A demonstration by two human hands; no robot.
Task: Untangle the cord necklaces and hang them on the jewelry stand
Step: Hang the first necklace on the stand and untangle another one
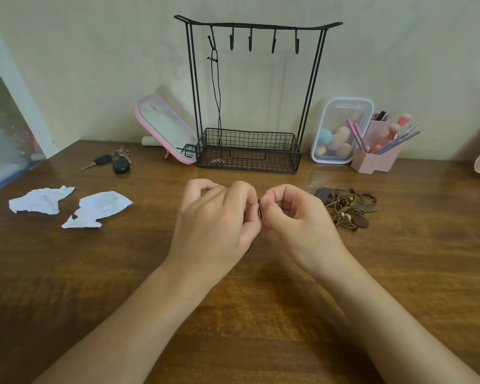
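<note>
Head view: left hand (pixel 214 217), fingers curled, stand (pixel 248 151) dead ahead beyond it, pinches dark cord (pixel 259 209) running roughly upright between fingertips, right hand (pixel 294 214) pinching it from opposite side, brown tangle (pixel 347 209) just right.

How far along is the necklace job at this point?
Done: one black cord necklace hangs from the leftmost hook of the jewelry stand, its pendant down in the basket. In hand: the left hand and right hand pinch a dark cord between them. Left: the tangled pile of brown necklaces on the table; four hooks are bare.
</note>
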